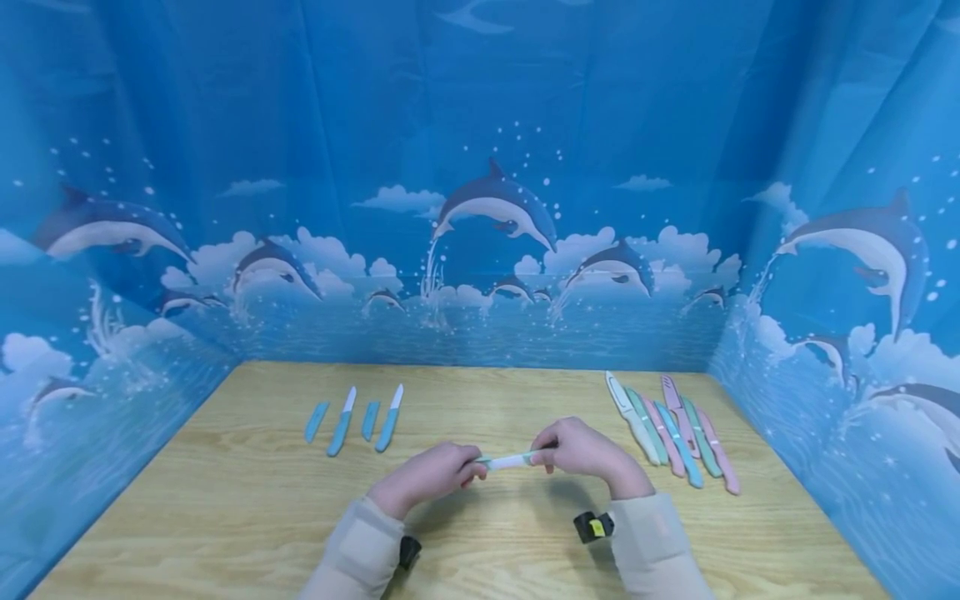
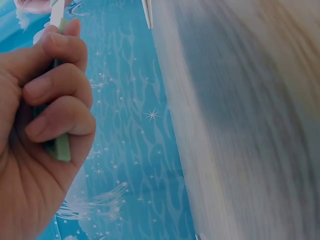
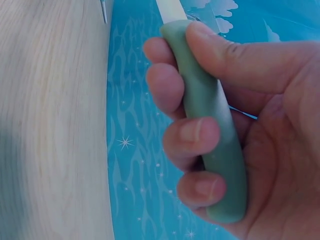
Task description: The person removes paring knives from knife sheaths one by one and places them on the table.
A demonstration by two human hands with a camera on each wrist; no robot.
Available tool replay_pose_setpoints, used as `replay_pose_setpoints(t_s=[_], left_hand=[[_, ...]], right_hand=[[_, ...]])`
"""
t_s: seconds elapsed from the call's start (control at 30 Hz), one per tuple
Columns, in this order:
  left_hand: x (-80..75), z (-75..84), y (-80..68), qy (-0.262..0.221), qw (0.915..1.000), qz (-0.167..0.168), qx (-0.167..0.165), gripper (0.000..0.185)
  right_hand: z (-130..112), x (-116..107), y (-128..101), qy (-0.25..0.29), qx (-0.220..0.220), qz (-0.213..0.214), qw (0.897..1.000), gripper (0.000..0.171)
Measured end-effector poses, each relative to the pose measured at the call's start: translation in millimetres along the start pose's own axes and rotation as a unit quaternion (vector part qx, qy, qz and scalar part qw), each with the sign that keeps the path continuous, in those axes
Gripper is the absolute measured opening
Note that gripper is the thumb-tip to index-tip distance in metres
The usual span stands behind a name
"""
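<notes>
Over the middle of the table, both hands hold the two ends of one small knife. My right hand (image 1: 588, 454) grips its green handle (image 3: 210, 100), fingers curled round it and thumb along the top. The white blade (image 1: 510, 461) spans the gap between the hands, pointing left. A green sheath (image 2: 61, 150) is in my left hand (image 1: 431, 479), its fingers wrapped over most of it. The blade's tip is hidden at the left fingers.
On the left lie two blue-handled knives (image 1: 338, 437) with bare blades, each beside a blue sheath (image 1: 317, 422). At right, several sheathed knives (image 1: 633, 417) in white, green, pink and blue lie in an overlapping group. A blue dolphin-print curtain (image 1: 480, 325) encloses the wooden table (image 1: 225, 500).
</notes>
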State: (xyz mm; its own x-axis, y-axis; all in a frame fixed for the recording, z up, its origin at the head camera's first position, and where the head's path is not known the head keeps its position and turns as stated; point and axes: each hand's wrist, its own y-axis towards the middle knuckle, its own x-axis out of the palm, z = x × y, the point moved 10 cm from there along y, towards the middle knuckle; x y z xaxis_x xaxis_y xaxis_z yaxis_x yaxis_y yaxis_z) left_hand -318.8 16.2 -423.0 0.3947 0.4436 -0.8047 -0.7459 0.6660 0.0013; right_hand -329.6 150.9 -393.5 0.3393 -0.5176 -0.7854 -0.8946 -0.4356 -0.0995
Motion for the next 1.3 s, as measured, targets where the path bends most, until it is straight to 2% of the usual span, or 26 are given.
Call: replay_pose_setpoints(t_s=[0.13,0.3,0.5,0.67,0.87,0.97,1.07,1.13,1.3], left_hand=[[0.3,-7.6,-0.6,0.002,0.9999,0.0,-0.014,0.028],[-5.3,-21.0,-3.8,0.015,0.9988,0.018,-0.043,0.03],[-16.0,-27.0,-6.7,0.02,0.997,0.047,-0.058,0.025],[-24.9,-36.6,-5.5,-0.01,0.9914,0.088,-0.096,0.022],[-36.8,-56.2,-2.9,-0.063,0.9752,0.156,-0.144,0.02],[-39.5,-65.2,0.3,-0.075,0.9708,0.167,-0.154,0.019],[-40.5,-76.0,4.7,-0.093,0.9665,0.167,-0.171,0.017],[-43.4,-84.6,6.6,-0.11,0.9593,0.177,-0.191,0.016],[-56.0,-107.2,8.5,-0.156,0.9318,0.213,-0.249,0.022]], right_hand=[[6,-5,-2,0.002,0.011,0.0,1.0,0.01],[17,-10,-6,0.004,0.028,-0.002,1.0,0.01],[24,-15,-5,0.019,0.036,0.008,0.999,0.016],[29,-18,-2,0.027,0.053,0.038,0.997,0.017],[24,-6,12,0.049,0.056,0.066,0.995,0.019],[23,5,25,0.08,0.069,0.087,0.991,0.017],[20,18,42,0.131,0.09,0.106,0.982,0.016],[18,27,55,0.168,0.105,0.11,0.974,0.018],[12,51,87,0.23,0.123,0.109,0.959,0.019]])
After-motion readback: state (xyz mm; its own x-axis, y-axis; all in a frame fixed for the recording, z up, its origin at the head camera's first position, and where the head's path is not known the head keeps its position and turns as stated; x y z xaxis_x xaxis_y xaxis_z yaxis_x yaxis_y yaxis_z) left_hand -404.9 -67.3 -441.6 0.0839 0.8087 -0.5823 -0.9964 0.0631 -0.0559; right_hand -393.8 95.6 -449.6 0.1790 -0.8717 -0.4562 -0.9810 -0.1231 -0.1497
